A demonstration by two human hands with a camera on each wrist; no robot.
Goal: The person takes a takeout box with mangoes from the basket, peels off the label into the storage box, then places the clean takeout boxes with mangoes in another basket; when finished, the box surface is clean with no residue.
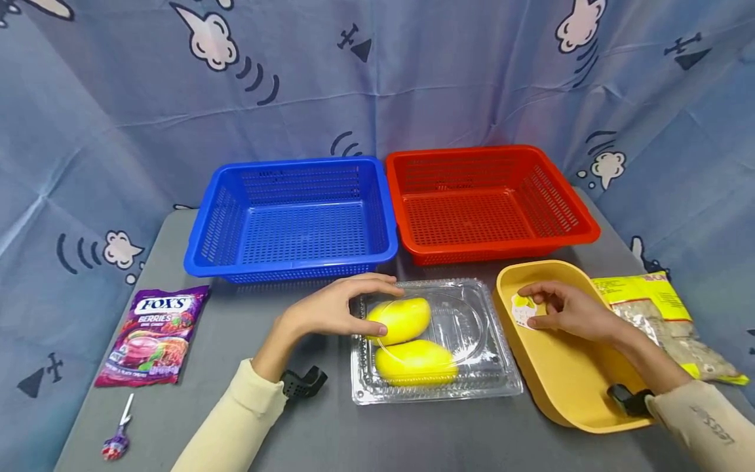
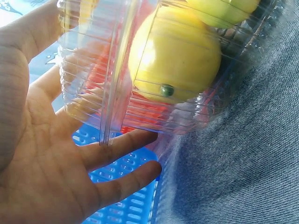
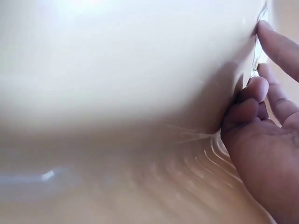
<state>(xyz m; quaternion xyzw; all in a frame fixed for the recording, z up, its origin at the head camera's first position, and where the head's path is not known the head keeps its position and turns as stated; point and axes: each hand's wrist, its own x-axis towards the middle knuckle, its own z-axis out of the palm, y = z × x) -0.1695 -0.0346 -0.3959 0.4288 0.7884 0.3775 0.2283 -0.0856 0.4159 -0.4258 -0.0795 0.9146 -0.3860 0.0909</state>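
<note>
Nearest me on the grey counter (image 1: 318,432) lies a lollipop (image 1: 115,446), well apart from the work. Further in, I have the left grip (image 1: 333,308) spread at the left edge of a clear box (image 1: 483,391), thumb over the lid; the left wrist view shows other fingers reaching straight past its side. Two yellow fruits (image 1: 415,362) lie inside. With nothing clasped there, I judge that a sideways nudge could slide the box into the yellow tray (image 1: 590,373) just beside it and set the fruits rolling. Too firm a thumb might dent the thin plastic.

My right grip (image 1: 569,313) is inside the tray, pinching a small printed card (image 1: 522,311) between thumb and forefinger, near the left wall. The card could slip down into the tray if I loosen, or bend if I brush that wall. The wrist camera (image 1: 630,400) sits low and might knock the near end.

Farther out, a candy bag (image 1: 154,337) lies to the left, a packet (image 1: 666,321) to the right. Beyond stand a blue basket (image 1: 291,269) and a red basket (image 1: 501,250), before a patterned curtain (image 1: 377,85).
</note>
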